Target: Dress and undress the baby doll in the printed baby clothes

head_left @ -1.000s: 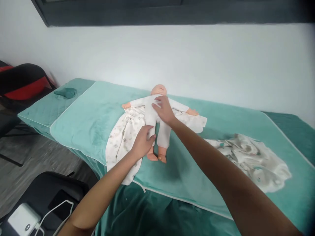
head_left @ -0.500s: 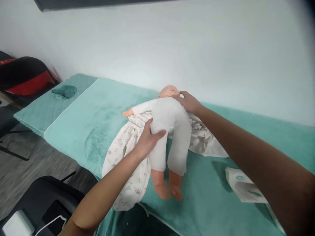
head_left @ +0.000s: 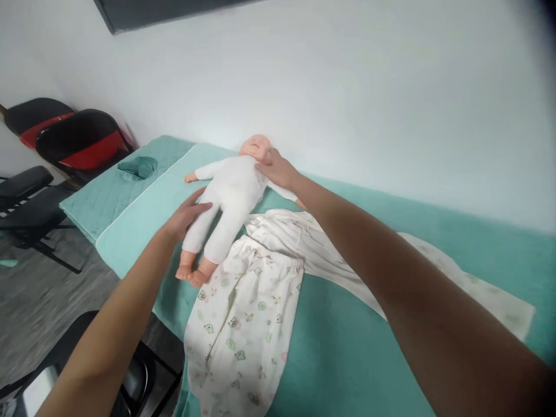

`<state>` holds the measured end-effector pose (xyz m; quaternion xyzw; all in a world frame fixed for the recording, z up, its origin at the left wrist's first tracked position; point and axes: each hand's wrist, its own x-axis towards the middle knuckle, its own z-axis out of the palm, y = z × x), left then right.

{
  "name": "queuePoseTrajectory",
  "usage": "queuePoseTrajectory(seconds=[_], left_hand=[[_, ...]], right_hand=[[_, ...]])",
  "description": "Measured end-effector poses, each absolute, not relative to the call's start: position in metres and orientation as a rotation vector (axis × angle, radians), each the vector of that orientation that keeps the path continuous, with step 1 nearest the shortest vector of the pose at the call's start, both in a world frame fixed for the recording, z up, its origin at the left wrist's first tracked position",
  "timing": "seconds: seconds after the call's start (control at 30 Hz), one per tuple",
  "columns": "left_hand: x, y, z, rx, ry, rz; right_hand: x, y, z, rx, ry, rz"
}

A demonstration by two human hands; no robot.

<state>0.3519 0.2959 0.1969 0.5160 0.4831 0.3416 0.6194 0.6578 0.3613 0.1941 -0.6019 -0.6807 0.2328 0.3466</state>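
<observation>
A baby doll [head_left: 237,182] with a white cloth body lies face up on the green bed cover, head toward the wall. My left hand [head_left: 187,213] holds its hip and thigh on the left side, thumb across the front. With its fingers at the doll's neck and shoulder, my right hand [head_left: 280,169] grips it from the right. Below the doll's feet a pair of baby trousers [head_left: 249,324] with a small printed pattern is spread flat. A white baby garment [head_left: 299,237] stretches to the right, partly hidden under my right forearm.
The green padded bed [head_left: 347,353] runs along a white wall, with a face hole [head_left: 138,167] at its left end. Black chairs [head_left: 82,139] with red parts stand beyond that end. Another black chair [head_left: 139,370] is at the lower left, near a white box [head_left: 39,391].
Both hands have moved the doll left, off the garments, and laid it down. The trousers and white garment now lie uncovered to its right and below.
</observation>
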Motion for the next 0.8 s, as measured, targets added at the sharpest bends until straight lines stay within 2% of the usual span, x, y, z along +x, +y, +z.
queuePoseTrajectory(seconds=[0.1, 0.2, 0.3, 0.37, 0.43, 0.57, 0.8], left_hand=[[0.340, 0.291, 0.190, 1.465, 1.400, 0.799], [0.335, 0.249, 0.193, 2.128, 1.603, 0.848], [0.344, 0.189, 0.194, 2.876, 1.177, 0.545], [0.359, 0.157, 0.189, 3.104, 0.896, 0.351], [0.379, 0.140, 0.183, 3.166, 0.815, 0.235], [0.417, 0.134, 0.180, 3.089, 0.939, 0.088], [0.465, 0.076, 0.199, 3.139, 0.484, 0.418]], right_hand=[[0.686, 0.337, 0.182, -1.708, -1.781, 0.593], [0.739, 0.285, 0.172, -2.044, -1.881, 0.438], [0.786, 0.221, 0.168, -2.391, -1.987, 0.384], [0.797, 0.179, 0.170, -2.471, -2.028, 0.412], [0.788, 0.141, 0.176, -2.465, -2.086, 0.408], [0.729, 0.075, 0.193, -2.238, -2.265, 0.271], [0.649, -0.031, 0.216, -1.862, -2.314, 0.308]])
